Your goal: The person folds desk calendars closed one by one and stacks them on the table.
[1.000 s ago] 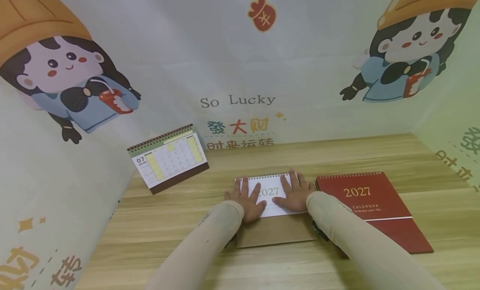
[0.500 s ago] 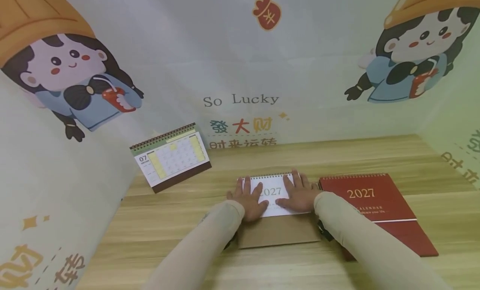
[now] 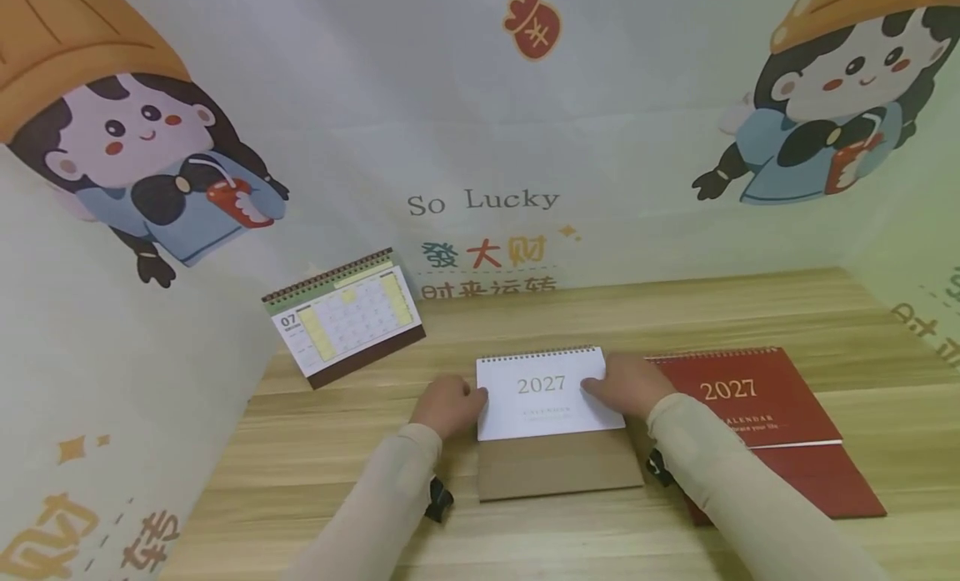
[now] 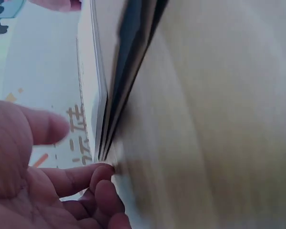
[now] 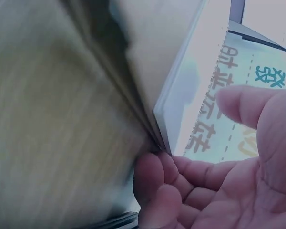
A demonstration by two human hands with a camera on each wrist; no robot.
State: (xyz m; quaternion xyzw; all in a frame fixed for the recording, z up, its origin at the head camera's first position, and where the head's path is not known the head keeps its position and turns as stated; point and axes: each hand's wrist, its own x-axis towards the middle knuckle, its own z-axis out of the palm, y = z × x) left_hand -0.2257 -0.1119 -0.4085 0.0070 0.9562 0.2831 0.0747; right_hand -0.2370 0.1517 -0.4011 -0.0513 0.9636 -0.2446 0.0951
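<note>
Left hand (image 3: 447,404) and right hand (image 3: 633,385), earlier flat on it, now grip one white calendar (image 3: 551,423) between them by its sides, with one red calendar (image 3: 772,431) beside right hand, one green-topped calendar (image 3: 345,318) beyond left.

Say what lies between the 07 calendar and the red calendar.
In the head view, the white calendar sits between the 07 calendar and the red calendar, with the left hand at its left edge and the right hand at its right edge.

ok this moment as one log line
left hand: touching white calendar, left edge | right hand: touching its right edge | red calendar: alongside
</note>
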